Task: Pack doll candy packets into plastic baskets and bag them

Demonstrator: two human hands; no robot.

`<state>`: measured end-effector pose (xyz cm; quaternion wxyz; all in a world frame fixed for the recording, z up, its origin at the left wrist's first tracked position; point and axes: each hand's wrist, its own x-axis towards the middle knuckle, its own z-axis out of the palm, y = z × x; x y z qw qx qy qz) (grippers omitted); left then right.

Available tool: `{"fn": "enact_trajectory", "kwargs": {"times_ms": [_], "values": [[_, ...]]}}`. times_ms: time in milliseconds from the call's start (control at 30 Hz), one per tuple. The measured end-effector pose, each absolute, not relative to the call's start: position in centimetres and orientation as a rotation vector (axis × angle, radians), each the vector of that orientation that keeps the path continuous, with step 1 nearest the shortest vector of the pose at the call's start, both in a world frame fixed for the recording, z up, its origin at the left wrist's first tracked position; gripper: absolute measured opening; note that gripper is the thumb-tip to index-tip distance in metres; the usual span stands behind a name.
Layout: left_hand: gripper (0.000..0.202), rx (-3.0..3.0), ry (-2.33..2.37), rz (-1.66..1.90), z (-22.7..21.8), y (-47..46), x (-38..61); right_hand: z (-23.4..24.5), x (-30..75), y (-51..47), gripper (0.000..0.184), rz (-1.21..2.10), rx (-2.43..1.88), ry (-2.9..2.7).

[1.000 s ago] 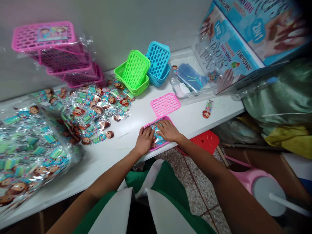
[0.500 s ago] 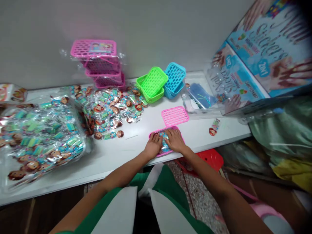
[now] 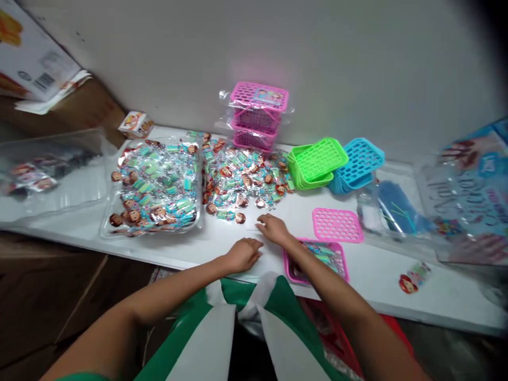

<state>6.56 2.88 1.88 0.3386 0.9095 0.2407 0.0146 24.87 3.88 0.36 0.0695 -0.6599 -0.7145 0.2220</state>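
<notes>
My right hand is over the white table, its thumb and fingertips apart beside a thin pale strip. Whether the fingertips touch the strip I cannot tell. Nearer my body, my left hand hovers low over the table with loosely bent fingers and nothing visible in them. A pink plastic basket filled with clear-wrapped character packets lies under my right forearm, which partly hides it. Behind it a flat pink perforated lid rests on the table. Loose wrapped packets are heaped beyond my hands.
To the left stands a clear tray full of packets, with another clear tray farther left. Stacked pink baskets, green baskets and blue baskets line the wall. A single packet lies at right, near the sticker box.
Both hands have left the packet-filled pink basket and moved left to the bare table near the thin strip. The view has turned left, bringing more trays and boxes into sight.
</notes>
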Motion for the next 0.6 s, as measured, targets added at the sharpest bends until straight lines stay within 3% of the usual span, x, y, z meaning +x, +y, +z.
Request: {"fn": "enact_trajectory", "kwargs": {"times_ms": [133,267,400,533,600], "values": [[0.031,2.236,0.899,0.0,-0.2,3.6,-1.2,-3.9,17.9,9.4,0.044,0.549,-1.93,-2.437],[0.038,2.224,1.185,0.061,-1.7,4.4,-3.5,-5.2,16.7,11.0,0.024,0.491,-1.789,-2.716],[0.061,2.06,1.345,0.226,-2.1,7.2,-1.8,-3.6,17.9,10.3,0.019,0.581,-1.542,-2.858],[0.019,1.531,1.386,0.203,-2.8,9.6,-0.5,-1.2,19.0,11.8,0.027,0.893,-1.234,-2.774],[0.023,1.41,1.38,0.209,-3.2,9.7,-0.4,-0.7,19.3,14.4,0.034,0.86,-1.405,-2.615]]}}
